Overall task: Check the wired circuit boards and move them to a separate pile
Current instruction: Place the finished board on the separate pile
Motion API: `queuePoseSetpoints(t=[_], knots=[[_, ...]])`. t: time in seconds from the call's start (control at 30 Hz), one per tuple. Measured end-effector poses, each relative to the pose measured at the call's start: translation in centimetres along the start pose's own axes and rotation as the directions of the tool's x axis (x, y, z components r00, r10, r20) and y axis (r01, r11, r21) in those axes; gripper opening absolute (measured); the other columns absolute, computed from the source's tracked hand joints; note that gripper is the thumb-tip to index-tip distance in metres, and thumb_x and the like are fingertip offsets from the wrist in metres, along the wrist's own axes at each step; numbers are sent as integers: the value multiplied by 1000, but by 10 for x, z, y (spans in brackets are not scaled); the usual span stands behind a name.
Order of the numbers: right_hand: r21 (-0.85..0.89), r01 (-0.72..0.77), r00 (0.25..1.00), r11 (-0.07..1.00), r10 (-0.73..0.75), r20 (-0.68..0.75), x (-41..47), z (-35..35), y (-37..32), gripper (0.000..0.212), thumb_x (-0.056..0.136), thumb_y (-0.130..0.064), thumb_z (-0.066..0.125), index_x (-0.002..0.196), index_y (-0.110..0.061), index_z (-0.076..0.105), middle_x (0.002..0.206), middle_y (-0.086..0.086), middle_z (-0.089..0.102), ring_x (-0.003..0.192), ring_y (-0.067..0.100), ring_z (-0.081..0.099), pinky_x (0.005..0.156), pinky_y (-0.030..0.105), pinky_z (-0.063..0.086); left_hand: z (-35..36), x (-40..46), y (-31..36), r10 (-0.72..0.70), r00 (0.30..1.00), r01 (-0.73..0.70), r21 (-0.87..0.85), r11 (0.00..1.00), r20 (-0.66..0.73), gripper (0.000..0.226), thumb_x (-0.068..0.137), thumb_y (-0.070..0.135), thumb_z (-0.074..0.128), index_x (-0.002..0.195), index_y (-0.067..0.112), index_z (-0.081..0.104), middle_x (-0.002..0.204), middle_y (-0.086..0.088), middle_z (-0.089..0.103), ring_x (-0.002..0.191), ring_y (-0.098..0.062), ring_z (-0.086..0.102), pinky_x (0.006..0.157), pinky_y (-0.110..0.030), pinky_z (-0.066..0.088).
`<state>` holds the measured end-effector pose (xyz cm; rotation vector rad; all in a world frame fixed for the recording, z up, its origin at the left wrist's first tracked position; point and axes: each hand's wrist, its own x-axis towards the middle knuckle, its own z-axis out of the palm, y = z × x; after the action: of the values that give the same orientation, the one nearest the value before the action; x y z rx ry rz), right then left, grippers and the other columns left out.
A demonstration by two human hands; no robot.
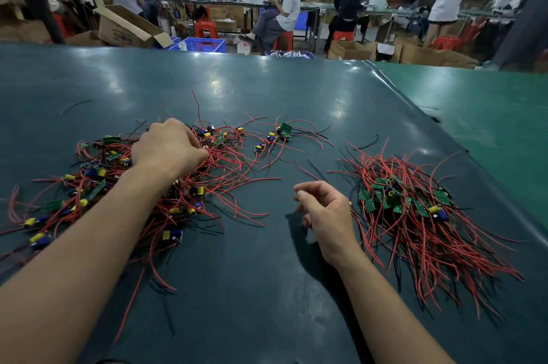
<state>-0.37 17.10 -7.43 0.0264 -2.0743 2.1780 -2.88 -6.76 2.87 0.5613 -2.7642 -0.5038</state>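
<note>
Sorting wired circuit boards into two heaps on a dark green bench (267, 90).

The unchecked pile (124, 185), the larger, sprawls at left; the checked pile (415, 209) sits at right, so roughly half seems left. A few stray boards (275, 135) lie beyond. The left hand (169, 147) closes its grip on red wires in the left pile; the right hand (323, 209) hovers loosely curled, holding nothing.

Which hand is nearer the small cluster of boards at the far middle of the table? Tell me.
Left. The left hand reaches into the big pile just left of the small cluster; the right hand hovers nearer the person.
</note>
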Motion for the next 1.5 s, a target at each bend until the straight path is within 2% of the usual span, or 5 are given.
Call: queuePoseSetpoints(t=[0.3,0.47,0.63,1.07,1.5], knots=[[36,-4,999,999,3,42,-2,-1,-1,12,95,-6,59,89,-10,69,69,-4,67,56,9,54,42,20,39,-15,-33,37,183,733,-483,-312,818,-655,15,88,37,64,92,23,68,91,1,67,67,-10,57,73,-10,35],[94,-1,991,996,-12,134,-4,2,-3,12,95,-21,61,97,-13,71,71,-1,69,53,8,54,41,18,37,48,-69,71,15,983,-175,-895,410,-185,11,88,13,70,98,17,66,81,-7,70,65,-13,66,66,-34,60],[35,71,997,997,-72,27,-3,-1,-2,11,93,-12,65,89,-20,72,76,-2,73,67,7,64,63,21,50,107,-92,67,41,978,201,-976,84,205,11,88,-1,66,83,9,66,69,-6,71,57,-17,67,55,-24,57],[88,-52,998,995,49,33,-2,-8,-10,8,93,-15,66,90,-9,61,55,-3,61,41,14,55,35,21,40,114,-95,60,222,963,103,-969,226,155,8,88,8,68,89,0,71,75,-7,72,64,-13,65,59,-25,56],[137,-57,998,989,54,25,-5,-7,-8,6,99,-10,54,95,-13,50,62,4,66,45,14,57,37,21,41,114,-97,57,251,956,123,-984,129,152,24,72,9,80,91,8,66,79,-4,74,73,-14,70,70,-22,56]])
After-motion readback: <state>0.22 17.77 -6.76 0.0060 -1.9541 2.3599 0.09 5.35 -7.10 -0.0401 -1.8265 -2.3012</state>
